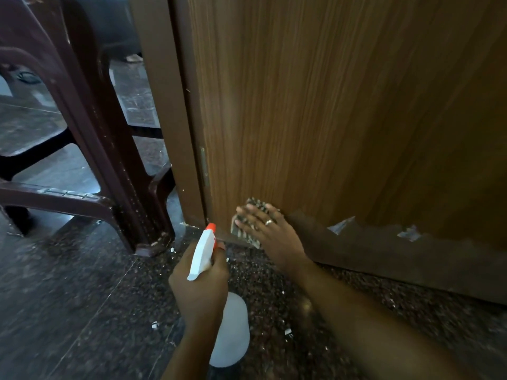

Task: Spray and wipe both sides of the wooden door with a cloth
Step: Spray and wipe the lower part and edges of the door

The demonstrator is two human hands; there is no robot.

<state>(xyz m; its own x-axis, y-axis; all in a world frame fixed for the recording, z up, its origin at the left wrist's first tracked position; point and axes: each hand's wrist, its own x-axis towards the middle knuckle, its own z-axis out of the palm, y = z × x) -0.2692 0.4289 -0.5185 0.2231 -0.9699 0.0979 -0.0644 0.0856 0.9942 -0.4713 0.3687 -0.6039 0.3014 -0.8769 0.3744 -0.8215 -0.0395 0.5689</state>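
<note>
The wooden door point(315, 105) fills the upper right, its grain running vertically and its veneer torn away along the bottom strip. My right hand point(263, 229) lies flat with fingers spread, pressing a striped cloth point(247, 237) against the door's lower left corner, close to the hinge side. My left hand point(200, 286) grips a white spray bottle point(229, 330) by the neck; its white trigger head has an orange nozzle that points toward the door bottom, just left of the cloth.
A dark brown door frame point(164, 91) with a metal hinge point(203, 165) borders the door on the left. A dark plastic chair point(90, 138) stands left of the frame, one leg near the bottle. The speckled stone floor point(82, 297) carries small white chips.
</note>
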